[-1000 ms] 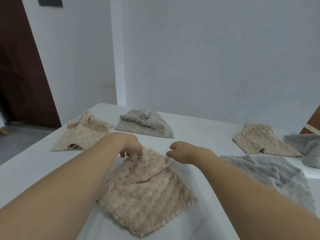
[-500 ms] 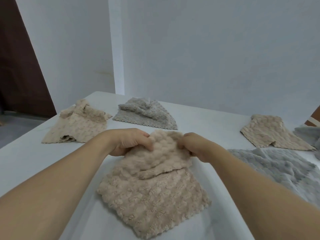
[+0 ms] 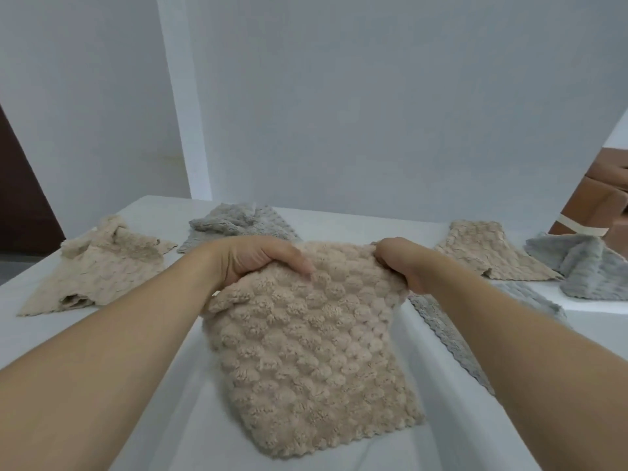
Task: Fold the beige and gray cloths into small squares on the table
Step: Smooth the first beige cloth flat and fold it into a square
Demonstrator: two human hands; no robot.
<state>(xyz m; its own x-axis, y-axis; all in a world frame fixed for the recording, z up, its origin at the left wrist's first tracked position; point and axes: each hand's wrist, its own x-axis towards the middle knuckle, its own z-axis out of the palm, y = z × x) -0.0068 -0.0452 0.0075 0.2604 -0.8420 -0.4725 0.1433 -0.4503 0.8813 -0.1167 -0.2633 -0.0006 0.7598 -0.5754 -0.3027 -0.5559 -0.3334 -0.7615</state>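
Observation:
A bumpy beige cloth [image 3: 312, 348] is lifted at its far edge while its near edge lies on the white table [image 3: 163, 402]. My left hand [image 3: 258, 258] grips the far left corner, and my right hand [image 3: 404, 261] grips the far right corner. A gray cloth [image 3: 452, 334] lies flat to the right, partly hidden under my right forearm. Another beige cloth [image 3: 98, 270] lies crumpled at the left. A crumpled gray cloth [image 3: 234, 220] sits behind my left hand.
At the back right lie a folded beige cloth [image 3: 486, 249] and a bunched gray cloth [image 3: 588, 266]. A white wall rises just behind the table. A brown object [image 3: 591, 205] stands at the far right, and a dark door [image 3: 20, 198] at the left.
Both hands took hold of the beige cloth's far corners, spread them apart and raised that edge off the table, so the cloth hangs stretched between them.

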